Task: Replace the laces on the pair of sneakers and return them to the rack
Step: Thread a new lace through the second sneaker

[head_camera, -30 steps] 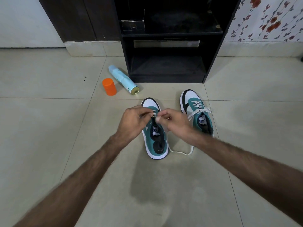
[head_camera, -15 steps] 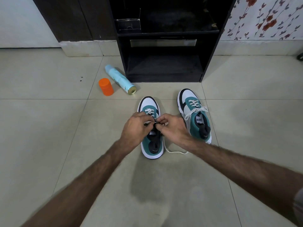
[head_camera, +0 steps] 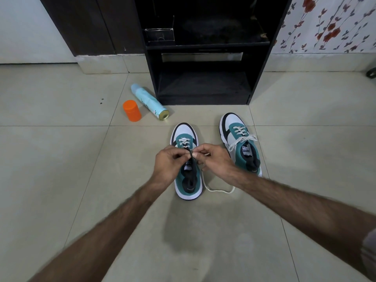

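Room: a pale tiled floor [head_camera: 61, 169] ran up to a dark rack [head_camera: 203, 82] against the far wall, with floral wallpaper to its right.
Clutter: an orange cap [head_camera: 132, 110] stood just beside a pale blue spray can [head_camera: 149, 101] lying on its side, left of the rack's foot.
Right sneaker [head_camera: 241, 143]: stood on the floor near the rack, fully laced in white with a bow tied, and untouched.
Left sneaker [head_camera: 188, 161]: stood to its left, nearer the person; white crossings showed over the far eyelets only, and the dark tongue was lifted.
Loose lace [head_camera: 218, 190]: a white loop trailed on the floor off the near right side of the left sneaker.
Left hand [head_camera: 169, 162]: its grip was pinched shut at the top of the tongue, just above the laced rows; whether it held tongue or lace could not be told.
Right hand [head_camera: 214, 159]: thumb and fingers were pressed together on the lace right beside the left hand's fingertips.
Change: over the last second the hands had shifted slightly nearer along the shoe, uncovering the far crossings, while the floor loop stayed slack.
Meaning: lacing seemed to have advanced a row; the upper eyelets, the bow and both returns to the rack were probably still to come.
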